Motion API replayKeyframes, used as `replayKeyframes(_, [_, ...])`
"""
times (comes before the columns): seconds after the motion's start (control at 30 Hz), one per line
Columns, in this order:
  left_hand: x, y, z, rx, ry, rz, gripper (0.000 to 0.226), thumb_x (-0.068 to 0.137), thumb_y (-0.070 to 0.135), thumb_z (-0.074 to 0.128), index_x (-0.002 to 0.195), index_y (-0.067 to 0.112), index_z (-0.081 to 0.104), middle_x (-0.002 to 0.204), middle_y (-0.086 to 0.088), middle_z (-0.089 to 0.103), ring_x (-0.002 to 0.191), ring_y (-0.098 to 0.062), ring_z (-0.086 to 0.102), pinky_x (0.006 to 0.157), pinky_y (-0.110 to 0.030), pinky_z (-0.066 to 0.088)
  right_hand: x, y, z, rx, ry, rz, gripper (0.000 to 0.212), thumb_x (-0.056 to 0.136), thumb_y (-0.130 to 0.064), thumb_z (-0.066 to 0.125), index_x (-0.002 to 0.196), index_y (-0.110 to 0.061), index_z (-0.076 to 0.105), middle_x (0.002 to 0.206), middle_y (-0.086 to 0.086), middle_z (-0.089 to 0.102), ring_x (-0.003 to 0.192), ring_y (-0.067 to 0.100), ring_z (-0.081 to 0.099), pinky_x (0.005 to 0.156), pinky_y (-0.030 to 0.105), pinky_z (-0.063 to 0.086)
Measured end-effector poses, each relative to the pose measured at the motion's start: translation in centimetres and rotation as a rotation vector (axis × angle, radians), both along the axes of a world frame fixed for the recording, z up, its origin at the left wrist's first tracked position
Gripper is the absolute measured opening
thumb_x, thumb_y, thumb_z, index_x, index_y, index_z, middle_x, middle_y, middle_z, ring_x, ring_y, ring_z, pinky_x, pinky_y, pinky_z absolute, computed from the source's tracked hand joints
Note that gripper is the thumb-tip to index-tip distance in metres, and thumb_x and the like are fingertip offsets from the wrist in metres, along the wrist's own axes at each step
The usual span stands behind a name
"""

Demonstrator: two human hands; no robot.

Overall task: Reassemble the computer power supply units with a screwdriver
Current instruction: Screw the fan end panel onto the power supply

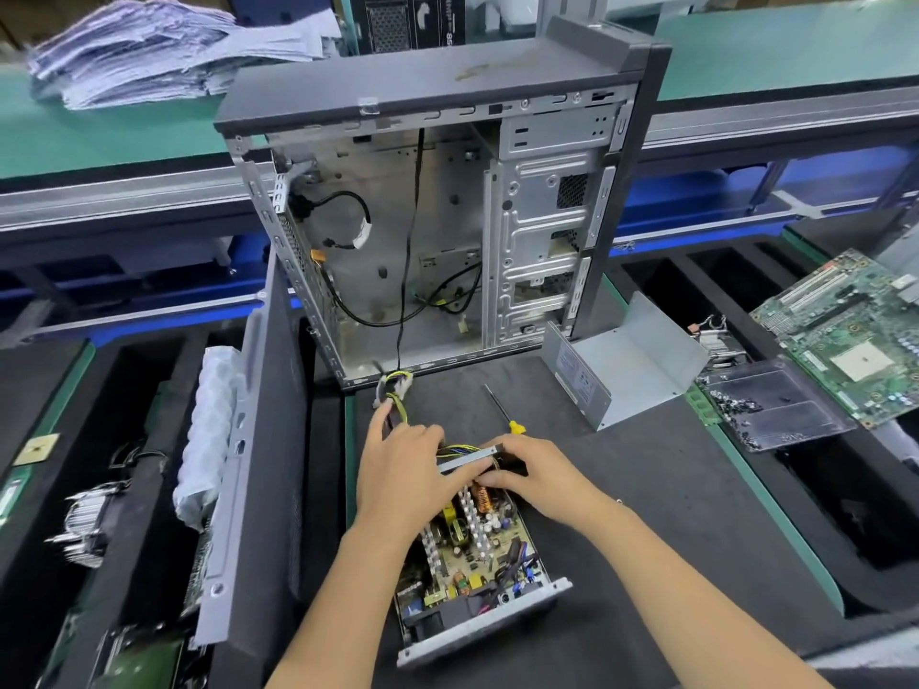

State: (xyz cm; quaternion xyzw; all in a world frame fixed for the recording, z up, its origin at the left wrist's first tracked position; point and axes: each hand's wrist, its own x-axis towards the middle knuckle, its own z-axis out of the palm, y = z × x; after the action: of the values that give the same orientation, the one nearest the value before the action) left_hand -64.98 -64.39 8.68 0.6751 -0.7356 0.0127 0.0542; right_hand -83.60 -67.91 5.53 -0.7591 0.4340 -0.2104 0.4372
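far end of power supply (477,554): hidden under both hands
screwdriver (502,407) handle: mostly hidden behind right hand (534,472)
paper stack (149,47): blurred
box (408,19) behind the case: cut off by top edge

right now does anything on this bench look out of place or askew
Mostly an orderly teardown. The power supply unit lies open with its circuit board bare, its cover set aside to the right. The screwdriver lies unused. The paper stack at far left is untidy.

Both hands, left hand (398,469) and right hand (534,472), rest on the open power supply (477,569) (cover off). A screwdriver (503,409) lies just beyond.
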Motion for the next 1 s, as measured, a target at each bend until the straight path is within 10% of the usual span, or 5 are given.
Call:
replayKeyframes(0.13, [0.5, 0.1, -0.3, 0.118, 0.151, 0.091, 0.087, 0.055, 0.102, 0.02, 0.067, 0.025, 0.059, 0.061, 0.008, 0.061, 0.094, -0.014, 0.063, 0.089, -0.029, 0.044, -1.0, 0.6, -0.2, -0.009, -0.02, -0.047, 0.01, 0.083, -0.025, 0.071, 0.092, -0.027, 0.07, 0.087, -0.014, 0.067, 0.083, 0.0, 0.06, 0.07, 0.013, 0.043])
replayKeyframes(0.23, [-0.2, 0.6, -0.1, 0.066, 0.105, 0.143, 0.091, 0.05, 0.105, 0.016, 0.05, 0.02, 0.049, 0.05, 0.006, 0.05, 0.059, -0.011, 0.056, 0.048, -0.026, 0.03, -1.6, 1.1, -0.3, -0.03, -0.035, -0.074, 0.01, 0.083, -0.02, 0.072, 0.09, -0.026, 0.07, 0.081, -0.014, 0.066, 0.079, 0.0, 0.06, 0.068, 0.01, 0.039])
replayKeyframes(0.53, [-1.0, 1.0, -0.5, -0.076, 0.094, 0.162, 0.084, 0.055, 0.101, 0.02, 0.044, 0.019, 0.038, 0.051, 0.005, 0.039, 0.049, -0.009, 0.04, 0.042, -0.025, 0.018, -1.4, 1.7, -0.1, -0.053, -0.074, -0.155, 0.013, 0.083, -0.017, 0.072, 0.096, -0.019, 0.072, 0.086, -0.009, 0.07, 0.082, -0.001, 0.062, 0.072, 0.008, 0.041])
replayKeyframes(0.77, [-0.8, 0.5, 0.6, 0.015, 0.117, 0.179, 0.089, 0.067, 0.094, 0.003, 0.053, 0.022, 0.052, 0.059, 0.011, 0.045, 0.07, -0.012, 0.048, 0.086, -0.039, 0.038, -1.3, 1.0, 0.5, -0.003, 0.036, -0.114, 0.017, 0.08, -0.028, 0.074, 0.095, -0.02, 0.071, 0.087, -0.007, 0.067, 0.082, 0.005, 0.06, 0.075, 0.025, 0.047])
replayKeyframes(1.0, [-0.3, -0.1, 1.7, -0.24, 0.583, 0.247, 0.059, 0.098, 0.054, 0.023, 0.071, 0.018, 0.061, 0.078, 0.008, 0.055, 0.085, -0.011, 0.051, 0.115, -0.044, 0.018, -4.0, -0.1, 3.4, 0.024, 0.107, -0.072, 0.036, 0.08, -0.028, 0.074, 0.115, -0.031, 0.064, 0.113, -0.022, 0.06, 0.105, -0.012, 0.051, 0.085, 0.001, 0.035])
